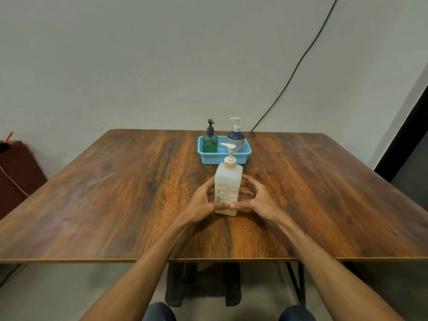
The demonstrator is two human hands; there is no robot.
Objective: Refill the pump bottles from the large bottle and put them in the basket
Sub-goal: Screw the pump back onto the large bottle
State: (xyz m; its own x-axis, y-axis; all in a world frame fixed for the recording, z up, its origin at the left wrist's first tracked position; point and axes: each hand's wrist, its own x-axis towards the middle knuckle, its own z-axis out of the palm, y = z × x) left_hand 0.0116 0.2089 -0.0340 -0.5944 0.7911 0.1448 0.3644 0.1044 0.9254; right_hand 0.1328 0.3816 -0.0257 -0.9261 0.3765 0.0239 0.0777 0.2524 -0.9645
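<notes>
A large cloudy-white bottle (228, 181) with a cream pump stands upright near the middle of the frame on the wooden tabletop (115, 193). The left hand (201, 202) and the right hand (257, 198) curl around its lower half from either side, thumbs meeting in front of the label, so each grip is grasping the bottle. Just behind it, toward the tabletop's far edge, sits a blue basket (209, 159) holding a green pump bottle (210, 141) on its left and a purple pump bottle (235, 137) with a white pump on its right, both upright. A black cable (294, 72) runs down the wall at upper right.
</notes>
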